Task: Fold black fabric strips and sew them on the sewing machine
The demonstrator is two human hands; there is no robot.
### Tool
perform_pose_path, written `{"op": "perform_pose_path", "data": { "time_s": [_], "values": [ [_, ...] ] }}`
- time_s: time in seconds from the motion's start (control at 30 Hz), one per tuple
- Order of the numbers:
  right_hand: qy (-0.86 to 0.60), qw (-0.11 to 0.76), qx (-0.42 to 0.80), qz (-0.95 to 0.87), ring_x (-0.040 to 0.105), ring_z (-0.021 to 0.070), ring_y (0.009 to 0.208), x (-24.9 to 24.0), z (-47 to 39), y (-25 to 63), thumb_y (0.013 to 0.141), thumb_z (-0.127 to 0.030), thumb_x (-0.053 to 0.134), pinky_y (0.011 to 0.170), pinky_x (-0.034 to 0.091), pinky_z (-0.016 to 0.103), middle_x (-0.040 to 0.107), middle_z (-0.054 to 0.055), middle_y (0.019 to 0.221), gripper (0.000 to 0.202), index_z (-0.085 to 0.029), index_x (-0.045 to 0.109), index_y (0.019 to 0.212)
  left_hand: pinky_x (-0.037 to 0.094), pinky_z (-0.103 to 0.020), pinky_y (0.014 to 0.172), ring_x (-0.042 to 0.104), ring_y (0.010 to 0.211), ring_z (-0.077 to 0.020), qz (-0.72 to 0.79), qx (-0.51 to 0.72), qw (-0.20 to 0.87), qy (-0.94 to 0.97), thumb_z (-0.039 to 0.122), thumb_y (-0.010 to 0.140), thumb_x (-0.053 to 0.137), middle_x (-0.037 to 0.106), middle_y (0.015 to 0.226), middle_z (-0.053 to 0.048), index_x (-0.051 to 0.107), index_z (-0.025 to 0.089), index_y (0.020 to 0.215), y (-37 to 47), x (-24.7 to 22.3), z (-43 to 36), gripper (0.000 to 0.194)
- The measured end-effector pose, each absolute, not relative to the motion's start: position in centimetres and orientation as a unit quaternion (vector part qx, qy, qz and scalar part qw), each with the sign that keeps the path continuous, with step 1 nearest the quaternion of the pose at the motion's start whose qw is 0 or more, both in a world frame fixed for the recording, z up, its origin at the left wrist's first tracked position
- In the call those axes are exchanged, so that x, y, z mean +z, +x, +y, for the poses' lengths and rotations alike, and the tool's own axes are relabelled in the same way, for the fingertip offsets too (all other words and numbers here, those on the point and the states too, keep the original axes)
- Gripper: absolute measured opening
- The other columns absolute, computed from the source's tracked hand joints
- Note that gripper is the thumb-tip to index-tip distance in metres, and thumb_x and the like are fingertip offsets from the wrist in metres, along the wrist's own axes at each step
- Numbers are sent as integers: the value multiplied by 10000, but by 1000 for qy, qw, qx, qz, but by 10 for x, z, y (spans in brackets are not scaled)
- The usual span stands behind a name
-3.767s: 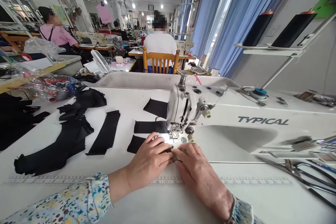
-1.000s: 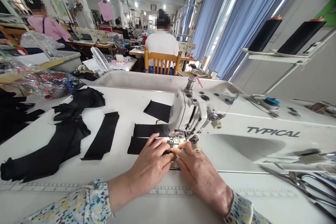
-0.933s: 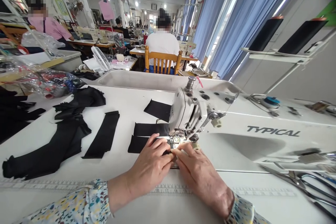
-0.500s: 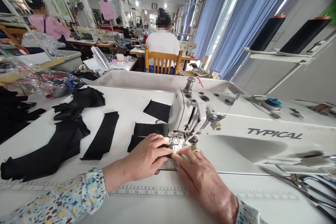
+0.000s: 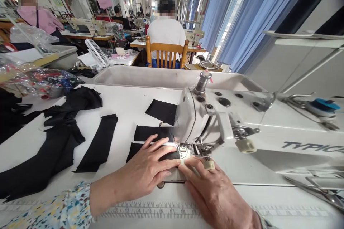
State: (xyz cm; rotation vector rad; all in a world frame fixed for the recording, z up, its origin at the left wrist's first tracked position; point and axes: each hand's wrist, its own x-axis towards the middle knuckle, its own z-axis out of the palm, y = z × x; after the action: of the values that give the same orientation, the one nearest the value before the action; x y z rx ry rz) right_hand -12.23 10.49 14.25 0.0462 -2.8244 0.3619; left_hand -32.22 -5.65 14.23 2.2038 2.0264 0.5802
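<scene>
My left hand (image 5: 146, 166) lies flat with its fingers spread over a small black fabric piece (image 5: 172, 155), just left of the needle area of the white sewing machine (image 5: 192, 118). My right hand (image 5: 211, 186) rests on the machine bed, fingers stretched out toward the needle plate (image 5: 184, 153). Its index fingertip nearly meets the left one in front of the presser foot. Whether the right fingertips touch the fabric is hard to see. Behind the left fingers is another black fabric strip (image 5: 150, 133), and farther back a black piece (image 5: 162, 111).
Black fabric pieces (image 5: 98, 143) lie on the left of the table. A ruler strip (image 5: 150, 210) runs along the front. Scissors (image 5: 319, 191) lie at right, below thread cones (image 5: 305, 7). Ahead, a person in white (image 5: 166, 30) sits on a wooden chair (image 5: 168, 48).
My left fingers have spread apart over the black fabric, showing more of it. My right hand stays beside the needle plate. The view has shifted, so the machine looks larger and farther right.
</scene>
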Motion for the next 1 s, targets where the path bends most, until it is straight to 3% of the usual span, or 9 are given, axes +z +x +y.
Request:
{"op": "perform_pose_path", "data": {
  "time_s": [0.3,0.57,0.83,1.0],
  "values": [
    [8,113,85,-990,608,257,1000,141,109,-128,1002,-154,448,876,561,440,643,128,1280,377,-177,563,1360,267,-657,1201,476,1348,-316,668,198,26,717,156,1016,544,594,1379,-46,604,325,1340,-324,139,-53,370],
    [-10,132,117,-984,610,276,1137,141,112,-132,1002,-164,459,964,535,481,651,111,1289,369,-208,580,1348,232,-668,1206,476,1350,-312,678,194,25,708,158,1021,539,578,1404,-53,612,324,1331,-328,139,-48,359],
    [-10,127,88,-988,614,270,980,143,108,-133,992,-170,459,848,573,485,654,123,1255,369,-195,602,1331,229,-618,1211,479,1345,-294,656,222,21,721,181,1039,517,641,1294,-43,634,295,1301,-331,137,-48,308],
    [-24,130,180,-975,636,245,1077,152,116,-133,1019,-176,450,946,559,454,688,99,1196,313,-219,651,1255,261,-610,1199,491,1339,-294,655,228,24,720,158,1027,529,657,1269,-42,658,295,1277,-330,139,-48,313]
  ]
}}
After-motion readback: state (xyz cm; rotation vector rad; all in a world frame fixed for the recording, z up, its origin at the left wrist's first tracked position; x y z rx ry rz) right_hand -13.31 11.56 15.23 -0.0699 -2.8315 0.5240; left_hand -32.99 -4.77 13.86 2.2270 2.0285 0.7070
